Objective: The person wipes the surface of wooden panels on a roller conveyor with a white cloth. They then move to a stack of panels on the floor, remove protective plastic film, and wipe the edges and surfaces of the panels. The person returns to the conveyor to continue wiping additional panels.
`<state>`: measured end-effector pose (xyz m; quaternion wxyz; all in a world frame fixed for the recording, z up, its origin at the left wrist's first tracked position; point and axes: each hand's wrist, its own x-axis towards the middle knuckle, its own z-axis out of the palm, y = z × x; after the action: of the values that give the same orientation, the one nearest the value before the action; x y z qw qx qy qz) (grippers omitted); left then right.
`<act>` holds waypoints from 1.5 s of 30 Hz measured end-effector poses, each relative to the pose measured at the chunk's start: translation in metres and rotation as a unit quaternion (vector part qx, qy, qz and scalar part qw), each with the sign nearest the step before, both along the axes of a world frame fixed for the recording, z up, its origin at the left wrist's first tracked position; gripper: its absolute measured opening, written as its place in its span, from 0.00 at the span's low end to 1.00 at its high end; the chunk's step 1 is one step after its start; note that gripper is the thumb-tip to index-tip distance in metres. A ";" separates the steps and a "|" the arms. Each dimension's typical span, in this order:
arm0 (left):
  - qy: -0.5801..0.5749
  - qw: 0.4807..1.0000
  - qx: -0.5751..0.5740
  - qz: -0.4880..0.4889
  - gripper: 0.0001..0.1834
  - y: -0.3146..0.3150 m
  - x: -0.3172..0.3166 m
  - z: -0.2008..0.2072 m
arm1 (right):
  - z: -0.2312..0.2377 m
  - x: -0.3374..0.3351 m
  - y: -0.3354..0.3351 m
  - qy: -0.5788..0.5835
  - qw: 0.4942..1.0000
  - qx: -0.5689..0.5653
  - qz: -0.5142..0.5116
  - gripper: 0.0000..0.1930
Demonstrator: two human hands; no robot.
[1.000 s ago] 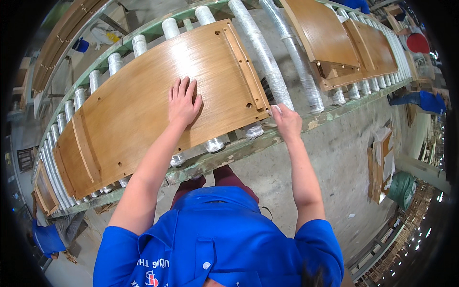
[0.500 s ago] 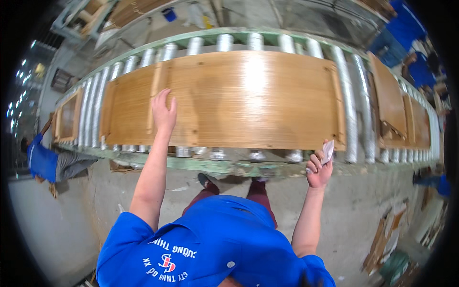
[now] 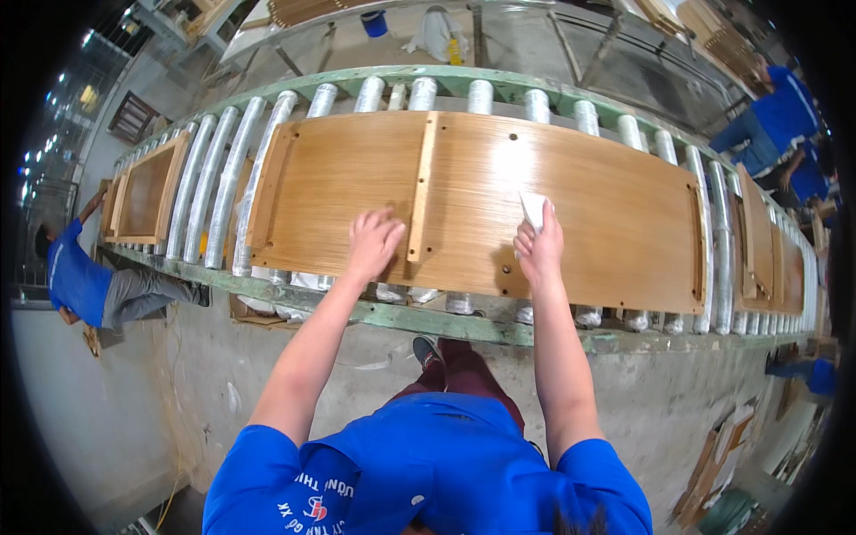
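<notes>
A long brown wooden panel, with a raised batten across it and strips at both ends, lies on the roller conveyor in front of me. My left hand is over the panel just left of that batten, palm down, fingers apart and slightly blurred, with nothing held. Whether its fingertips touch the wood I cannot tell. To the right of the batten, my right hand is closed on a small folded white sheet, held above the panel's surface. Several dark holes show in the panel.
Plastic-wrapped rollers run between green conveyor rails. A framed wooden panel lies farther left, beside a person in blue. More panels rest at the right. Another person is at the far right. A blue bucket stands beyond.
My right hand has moved from the panel's near right corner inward over the panel, still holding the white sheet. My left hand has shifted from over the batten to the panel surface left of it.
</notes>
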<state>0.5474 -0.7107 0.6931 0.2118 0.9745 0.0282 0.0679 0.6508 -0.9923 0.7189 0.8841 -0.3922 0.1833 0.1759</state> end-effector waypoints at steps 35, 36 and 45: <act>-0.012 0.984 0.155 0.081 0.28 0.044 0.021 -0.043 | -0.046 -0.039 0.162 -0.308 0.672 -0.669 -0.077 0.14; -0.019 0.984 0.159 0.081 0.28 0.042 0.022 -0.044 | -0.046 -0.053 0.158 -0.305 0.674 -0.668 -0.079 0.14; -0.015 0.984 0.162 0.075 0.28 0.046 0.020 -0.053 | -0.038 -0.137 0.138 -0.270 0.734 -0.615 -0.096 0.12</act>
<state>0.5673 -0.6651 0.6402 0.0463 0.9900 0.0864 0.1018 0.5142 -0.8543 0.6809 0.4742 -0.8619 0.0416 -0.1750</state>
